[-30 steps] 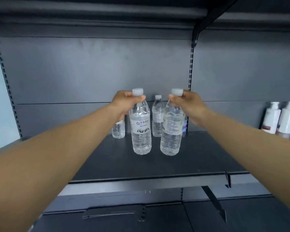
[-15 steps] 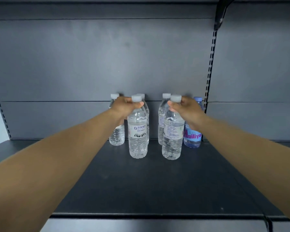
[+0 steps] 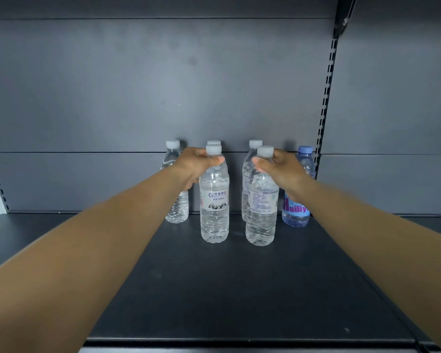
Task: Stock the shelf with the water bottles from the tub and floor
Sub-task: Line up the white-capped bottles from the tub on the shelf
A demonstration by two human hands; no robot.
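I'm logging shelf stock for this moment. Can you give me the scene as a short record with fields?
shelf: dark metal shelf, six bottles upright near the back panel
back row: three clear bottles and one blue bottle
front row: two clear bottles, apart
left hand: grips neck of front left bottle
right hand: grips neck of front right bottle

Two bare, sleeveless forearms and hands.

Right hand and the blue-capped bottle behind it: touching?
Cannot tell. In the head view the right hand, gripping the neck of a clear bottle, overlaps the blue-capped bottle, so no contact or gap shows.
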